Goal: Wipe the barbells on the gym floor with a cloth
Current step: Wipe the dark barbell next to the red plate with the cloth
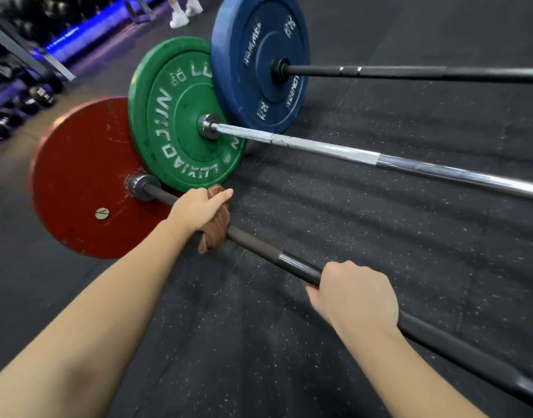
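Barbell [259, 252] shaft: left grip [198, 211] clamps cloth [214, 236] round it, right grip [358, 294] clenches it bare.

The near plate [78, 182] is scuffed red, the middle plate [174, 125] green and the far plate [253, 49] blue (these two lettered pale grey). The near bar [259, 248] is dark brown-black, the middle bar [410, 165] bright silver, the far bar [410, 74] black with two thin silver rings. The cloth [215, 229] is brown. The floor [259, 342] is black, flecked with white specks.
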Demonstrator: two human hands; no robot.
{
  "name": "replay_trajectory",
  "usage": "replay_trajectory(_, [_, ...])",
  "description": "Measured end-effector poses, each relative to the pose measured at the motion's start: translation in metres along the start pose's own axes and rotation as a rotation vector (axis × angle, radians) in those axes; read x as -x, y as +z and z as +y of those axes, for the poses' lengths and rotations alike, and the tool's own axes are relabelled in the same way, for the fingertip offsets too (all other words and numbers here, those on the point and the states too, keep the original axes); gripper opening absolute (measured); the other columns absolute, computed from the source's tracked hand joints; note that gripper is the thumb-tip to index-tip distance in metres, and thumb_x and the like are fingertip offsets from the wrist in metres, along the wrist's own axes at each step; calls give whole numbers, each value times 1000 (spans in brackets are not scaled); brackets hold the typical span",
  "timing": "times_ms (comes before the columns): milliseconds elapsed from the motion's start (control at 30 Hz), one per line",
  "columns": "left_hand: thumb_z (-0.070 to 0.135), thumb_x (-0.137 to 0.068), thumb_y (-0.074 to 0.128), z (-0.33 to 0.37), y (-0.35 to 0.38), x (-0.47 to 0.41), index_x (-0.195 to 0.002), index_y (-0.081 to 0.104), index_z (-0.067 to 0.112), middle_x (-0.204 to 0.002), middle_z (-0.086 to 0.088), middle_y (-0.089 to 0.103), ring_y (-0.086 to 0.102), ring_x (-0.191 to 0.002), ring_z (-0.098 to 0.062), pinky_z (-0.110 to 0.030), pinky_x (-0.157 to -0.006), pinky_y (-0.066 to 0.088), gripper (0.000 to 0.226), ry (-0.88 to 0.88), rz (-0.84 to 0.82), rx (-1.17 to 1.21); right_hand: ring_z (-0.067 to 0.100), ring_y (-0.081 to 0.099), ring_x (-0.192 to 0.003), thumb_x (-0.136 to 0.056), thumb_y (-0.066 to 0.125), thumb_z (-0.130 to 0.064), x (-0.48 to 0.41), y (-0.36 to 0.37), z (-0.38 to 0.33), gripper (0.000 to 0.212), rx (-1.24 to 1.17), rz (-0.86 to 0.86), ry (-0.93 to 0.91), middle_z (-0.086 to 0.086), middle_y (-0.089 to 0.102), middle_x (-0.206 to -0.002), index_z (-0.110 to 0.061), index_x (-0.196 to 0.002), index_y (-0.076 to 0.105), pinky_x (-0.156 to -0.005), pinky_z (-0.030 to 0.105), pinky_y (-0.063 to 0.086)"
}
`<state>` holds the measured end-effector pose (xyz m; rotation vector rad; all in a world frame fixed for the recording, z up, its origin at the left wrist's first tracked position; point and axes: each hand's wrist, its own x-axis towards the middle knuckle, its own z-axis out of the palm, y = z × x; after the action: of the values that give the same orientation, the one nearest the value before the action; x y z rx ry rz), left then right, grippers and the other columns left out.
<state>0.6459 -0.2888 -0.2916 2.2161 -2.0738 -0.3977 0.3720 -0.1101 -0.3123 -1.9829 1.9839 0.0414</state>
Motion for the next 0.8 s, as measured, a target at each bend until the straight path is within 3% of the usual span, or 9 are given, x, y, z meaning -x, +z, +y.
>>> replay_trajectory(100, [65, -101, 42, 13, 4, 28, -66, 61, 16, -68, -4, 60, 61, -77, -28, -37, -76, 45, 64, 26, 5, -40, 19, 48, -58, -98, 45, -61, 1, 0, 0, 40, 5, 11, 4, -7, 47, -68, -24, -83, 50, -57, 31, 39])
replay_trajectory(200, [56, -105, 44, 10, 11, 56, -92, 75, 27, -88, 4, 70, 63, -90, -18, -34, -82, 49, 44, 343, 81, -180, 17, 43, -53, -97, 45, -63, 1, 0, -1, 42, 4, 22, 6, -7, 48, -68, -24, -82, 49, -55, 31, 37])
replay_trajectory(267, [53, -104, 48, 3, 4, 63, -107, 74, 35, -100, 15, 66, 60, -98, -10, -30, -86, 48, 32, 431, 59, -126, 16, 40, -52, -97, 44, -65, 2, 0, -1, 44, 8, 19, 6, -7, 49, -68, -24, -82, 50, -56, 31, 37])
replay_trajectory(333, [58, -102, 47, -8, -6, 52, -105, 69, 37, -97, 13, 64, 63, -97, -14, -32, -83, 49, 30, 403, -3, -186, 16, 40, -51, -97, 43, -66, 1, 1, 0, 46, 6, 17, 13, -7, 50, -68, -24, -80, 49, -56, 31, 37])
replay_trajectory(400, [67, -99, 42, -31, -18, 30, -99, 68, 34, -95, 6, 69, 67, -94, -21, -35, -80, 52, 42, 308, -36, -297, 14, 40, -50, -97, 42, -67, 1, 1, 0, 49, 9, 12, 20, -8, 50, -66, -23, -75, 45, -55, 31, 37])
replay_trajectory(500, [78, -92, 37, -67, -35, 4, -98, 68, 31, -97, 3, 73, 70, -95, -26, -39, -83, 55, 57, 167, -16, -269, 15, 41, -50, -96, 41, -69, 0, 3, -1, 50, 19, 30, 22, -8, 51, -65, -23, -75, 47, -55, 30, 39])
replay_trajectory(633, [63, -100, 48, -60, -13, -5, -85, 65, 20, -98, -14, 71, 64, -103, -39, -43, -85, 50, 48, 27, 118, -107, 16, 41, -51, -96, 40, -68, -1, 3, -3, 50, 41, 23, 38, -8, 47, -65, -24, -74, 44, -57, 31, 40])
replay_trajectory(733, [56, -101, 52, -46, 2, 9, -68, 60, 28, -82, -4, 61, 56, -106, -35, -42, -86, 43, 44, 6, 185, 32, 18, 44, -54, -95, 40, -69, 0, 0, -5, 49, 46, 33, 60, -9, 45, -64, -24, -77, 47, -58, 31, 40])
replay_trajectory(800, [57, -101, 51, -38, 7, 19, -72, 63, 21, -79, -2, 60, 54, -101, -28, -38, -82, 38, 47, 57, 162, 43, 16, 41, -50, -94, 38, -72, 1, 0, -7, 54, 49, 55, 67, -9, 47, -62, -23, -71, 43, -57, 31, 40])
